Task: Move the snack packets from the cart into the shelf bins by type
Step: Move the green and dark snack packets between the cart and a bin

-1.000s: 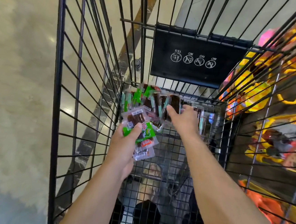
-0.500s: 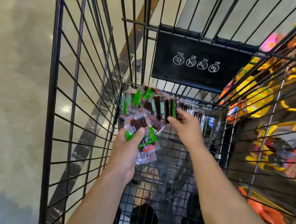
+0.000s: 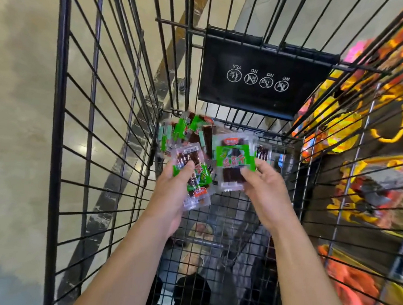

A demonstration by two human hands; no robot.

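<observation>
I look down into a black wire cart (image 3: 101, 157). My left hand (image 3: 170, 193) grips a small stack of clear snack packets with green labels (image 3: 191, 173), thumb on top. My right hand (image 3: 265, 195) pinches one green-labelled packet (image 3: 234, 163) by its right edge and holds it lifted, label facing me. More packets of the same kind (image 3: 187, 131) lie piled at the far end of the cart floor, partly hidden behind the held ones. A few darker packets (image 3: 263, 153) lie to the right of the pile.
The cart's black child-seat flap (image 3: 264, 79) with white pictograms stands at the far end. Shelf bins with orange and yellow snack bags (image 3: 369, 190) show through the right cart wall. Beige tiled floor (image 3: 12, 134) lies on the left. The person's shoes (image 3: 190, 286) show beneath the cart mesh.
My right hand has pulled one green-labelled packet up off the pile and drawn it back toward me. My left hand keeps its stack and has barely moved.
</observation>
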